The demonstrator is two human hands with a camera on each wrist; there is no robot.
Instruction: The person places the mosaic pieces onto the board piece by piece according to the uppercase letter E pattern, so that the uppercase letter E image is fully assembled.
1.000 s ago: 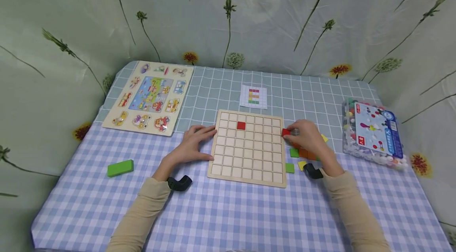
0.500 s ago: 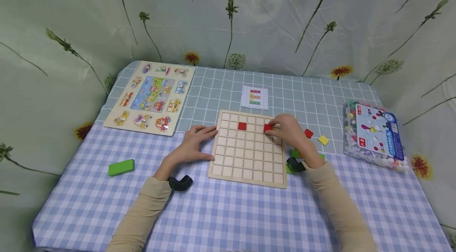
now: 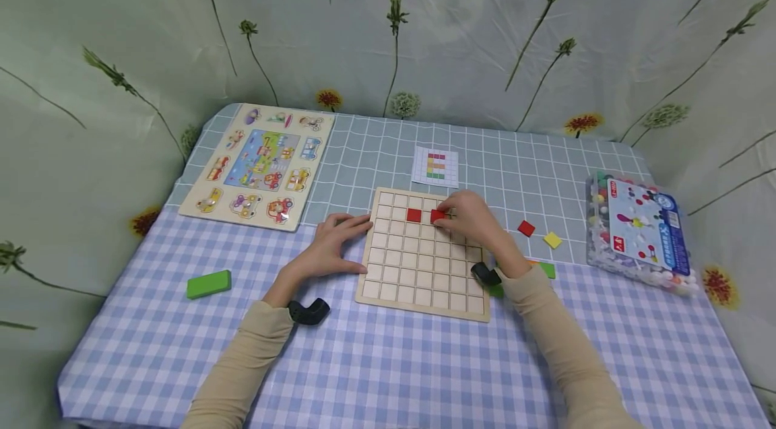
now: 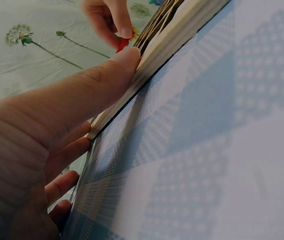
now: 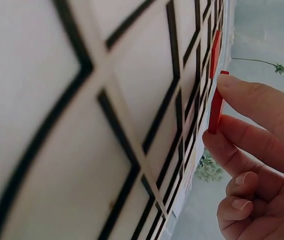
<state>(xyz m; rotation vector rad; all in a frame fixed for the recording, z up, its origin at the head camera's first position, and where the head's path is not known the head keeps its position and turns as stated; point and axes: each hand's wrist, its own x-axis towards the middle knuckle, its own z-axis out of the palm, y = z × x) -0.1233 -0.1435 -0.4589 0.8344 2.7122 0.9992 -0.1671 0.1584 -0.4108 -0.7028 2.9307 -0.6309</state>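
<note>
A wooden grid board (image 3: 400,274) lies mid-table. My left hand (image 3: 330,250) rests against its left edge, fingers extended and thumb apart; in the left wrist view the thumb (image 4: 87,92) touches the board's side. Over the upper part of the board, my right hand (image 3: 475,220) pinches a red square tile (image 3: 436,216) between thumb and fingers. The right wrist view shows this tile (image 5: 216,107) tilted on edge, close over the grid. Another red tile (image 3: 414,215) sits in a cell just to the left.
Behind the board lies a paper card (image 3: 435,166) with a coloured pattern. Loose red (image 3: 526,228), yellow (image 3: 552,240) and green tiles lie right of it, partly under my right forearm. A peg puzzle (image 3: 242,207), a green block (image 3: 209,284) and a box of beads (image 3: 639,234) stand around.
My right hand has brought the red tile from the board's right edge leftward over the grid, near the other red tile. My left hand has stayed at the left edge.
</note>
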